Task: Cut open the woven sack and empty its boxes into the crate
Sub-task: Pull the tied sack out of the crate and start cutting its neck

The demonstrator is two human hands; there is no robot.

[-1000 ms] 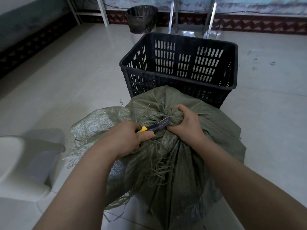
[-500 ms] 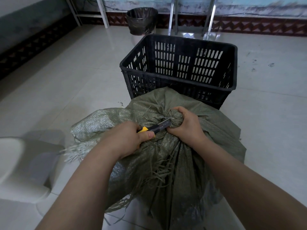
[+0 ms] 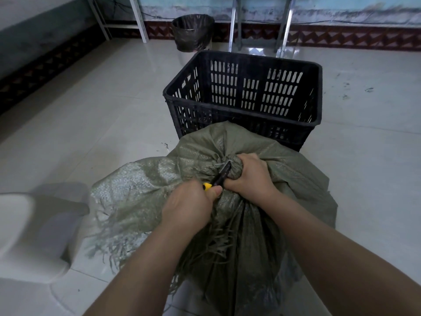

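Early going: the sack (image 3: 255, 226) stands uncut on the floor (image 3: 102, 115) against the crate (image 3: 257, 58), the right hand (image 3: 250, 176) fisting its tied neck and the left hand (image 3: 189, 206) gripping a knife (image 3: 222, 175) at the tie, with cutting and emptying to come.

— Looking like a storeroom or back room?
— Leaning that way: showing glossy pale floor tiles (image 3: 102, 115), a stained blue wall (image 3: 341, 8) over patterned red skirting (image 3: 341, 37), white metal rack legs (image 3: 139, 21) standing along it, a lined waste bin (image 3: 192, 33) and a black plastic crate (image 3: 239, 120) sitting nearby.
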